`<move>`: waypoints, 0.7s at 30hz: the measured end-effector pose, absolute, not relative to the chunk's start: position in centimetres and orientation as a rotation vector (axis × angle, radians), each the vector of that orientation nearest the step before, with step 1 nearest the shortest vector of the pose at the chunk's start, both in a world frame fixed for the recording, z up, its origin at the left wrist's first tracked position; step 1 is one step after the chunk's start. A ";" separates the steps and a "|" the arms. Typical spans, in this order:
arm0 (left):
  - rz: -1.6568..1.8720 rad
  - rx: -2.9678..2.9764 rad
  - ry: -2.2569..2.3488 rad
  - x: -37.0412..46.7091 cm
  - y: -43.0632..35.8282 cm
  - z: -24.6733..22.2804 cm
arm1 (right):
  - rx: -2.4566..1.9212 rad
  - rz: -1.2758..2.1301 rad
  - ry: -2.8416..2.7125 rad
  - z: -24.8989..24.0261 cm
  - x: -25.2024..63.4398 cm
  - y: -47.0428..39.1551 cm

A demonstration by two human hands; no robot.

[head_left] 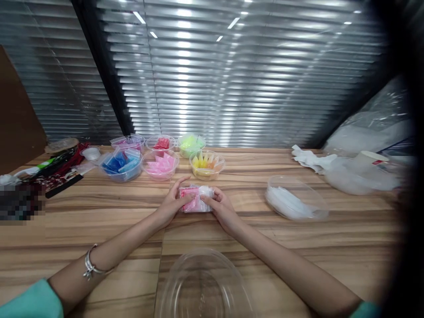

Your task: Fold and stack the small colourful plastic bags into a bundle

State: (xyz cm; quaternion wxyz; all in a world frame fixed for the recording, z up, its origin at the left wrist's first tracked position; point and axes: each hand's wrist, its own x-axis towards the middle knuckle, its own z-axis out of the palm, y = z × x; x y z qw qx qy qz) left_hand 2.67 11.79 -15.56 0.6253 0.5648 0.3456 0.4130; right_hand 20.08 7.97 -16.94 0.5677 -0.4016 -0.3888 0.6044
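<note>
**Small pink packet held in both hands**

A small clear packet (196, 198) with pink bits inside is pinched at its two ends. The left hand (174, 204) is closed on the left end, and the right hand (222, 207) is closed on the right end. The packet is kept low, just over the wooden table (99, 212), in the middle of the scene. Whether it touches the wood cannot be told.

Just beyond the packet, six little clear bowls are set in two rows. In the near row, blue packets are held in the left bowl (121, 165), pink ones in the middle bowl (160, 164), and yellow and orange ones in the right bowl (207, 164). Purple, red and green packets are seen in the far row.

An empty clear bowl (203, 282) is placed nearest, between the two arms. To the right, white packets are kept in an oval tub (294, 198).

The step in hand looks like handling or sorting one packet by colour. For the next move, a light, steady pinch would be needed, and a short reach to the bowl of matching pink.
</note>
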 end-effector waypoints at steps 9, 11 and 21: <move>1.070 1.654 0.840 2.8 11.1 -15.1 | -1.014 1.270 -0.890 -18.1 19.9 8.9; 1.074 1.606 0.875 2.8 11.4 -15.7 | -0.989 1.302 -0.886 -18.0 19.9 9.0; 1.193 1.400 0.816 1.5 11.9 -15.5 | -0.901 1.305 -0.807 -18.6 20.2 9.7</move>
